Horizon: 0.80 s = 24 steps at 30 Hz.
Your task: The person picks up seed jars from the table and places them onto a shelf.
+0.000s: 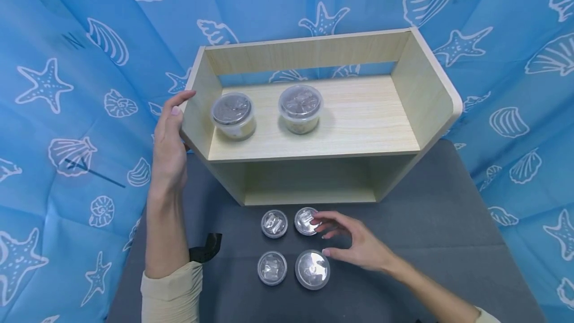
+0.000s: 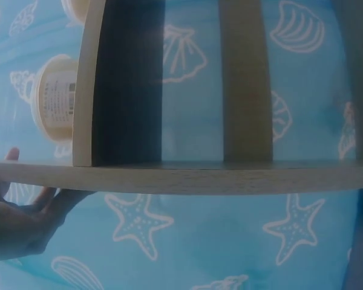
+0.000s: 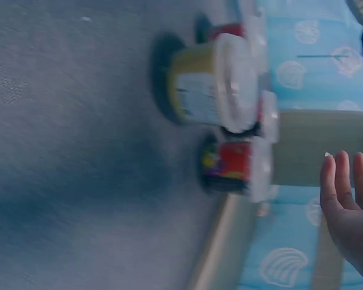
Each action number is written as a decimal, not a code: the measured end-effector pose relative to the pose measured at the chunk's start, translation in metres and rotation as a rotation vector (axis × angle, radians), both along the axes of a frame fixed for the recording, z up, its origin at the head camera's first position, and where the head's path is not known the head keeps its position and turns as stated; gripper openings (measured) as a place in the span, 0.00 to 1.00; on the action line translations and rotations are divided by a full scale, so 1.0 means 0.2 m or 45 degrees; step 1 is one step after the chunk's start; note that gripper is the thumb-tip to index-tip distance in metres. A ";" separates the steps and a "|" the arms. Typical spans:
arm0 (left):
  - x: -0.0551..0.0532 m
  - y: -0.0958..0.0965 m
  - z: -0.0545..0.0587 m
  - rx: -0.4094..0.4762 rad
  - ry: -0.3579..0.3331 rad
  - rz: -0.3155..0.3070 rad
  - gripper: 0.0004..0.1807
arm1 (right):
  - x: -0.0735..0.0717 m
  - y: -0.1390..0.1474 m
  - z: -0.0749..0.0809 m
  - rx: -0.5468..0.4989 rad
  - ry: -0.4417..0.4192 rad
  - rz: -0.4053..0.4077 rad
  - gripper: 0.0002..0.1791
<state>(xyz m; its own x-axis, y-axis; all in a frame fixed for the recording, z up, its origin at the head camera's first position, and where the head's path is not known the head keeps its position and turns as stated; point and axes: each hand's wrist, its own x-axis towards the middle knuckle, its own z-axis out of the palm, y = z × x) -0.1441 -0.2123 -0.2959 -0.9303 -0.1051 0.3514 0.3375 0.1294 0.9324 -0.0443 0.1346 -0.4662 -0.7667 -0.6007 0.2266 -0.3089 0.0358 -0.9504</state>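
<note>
A pale wooden two-tier shelf [image 1: 309, 156] stands on the dark table, its left side panel [image 2: 230, 179] gripped at the edge by my left hand [image 1: 168, 148]. In the left wrist view, a fingertip shows on the inner side of that panel and other fingers lie outside. Two lidded plastic tubs, a left one [image 1: 233, 116] and a middle one [image 1: 300, 108], sit on the upper tier. My right hand [image 1: 354, 243] hovers with bent, spread fingers beside the back right tub [image 1: 306, 221] and front right tub [image 1: 312, 269], holding nothing.
To the left of those are a back tub [image 1: 274, 224] and a front tub [image 1: 272, 268]. In the right wrist view, a yellow tub [image 3: 196, 84] and a red-labelled tub [image 3: 233, 166] appear blurred. A blue seashell-patterned curtain [image 1: 67, 113] surrounds the dark table [image 1: 430, 203].
</note>
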 end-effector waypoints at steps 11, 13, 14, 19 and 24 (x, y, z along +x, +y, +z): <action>0.01 0.00 0.03 0.024 -0.071 -0.005 0.22 | 0.03 -0.03 -0.17 0.009 -0.058 -0.008 0.36; 0.01 0.00 0.03 0.031 -0.080 0.001 0.22 | 0.04 -0.02 -0.19 0.020 -0.061 -0.015 0.36; 0.01 0.00 0.03 0.037 -0.085 0.002 0.22 | 0.04 -0.02 -0.21 0.028 -0.055 -0.017 0.36; 0.01 0.00 0.05 0.052 -0.141 0.014 0.21 | 0.08 -0.02 -0.25 0.105 0.024 -0.053 0.34; 0.02 0.00 0.06 0.028 -0.181 0.042 0.21 | 0.10 -0.02 -0.30 0.144 0.085 -0.100 0.33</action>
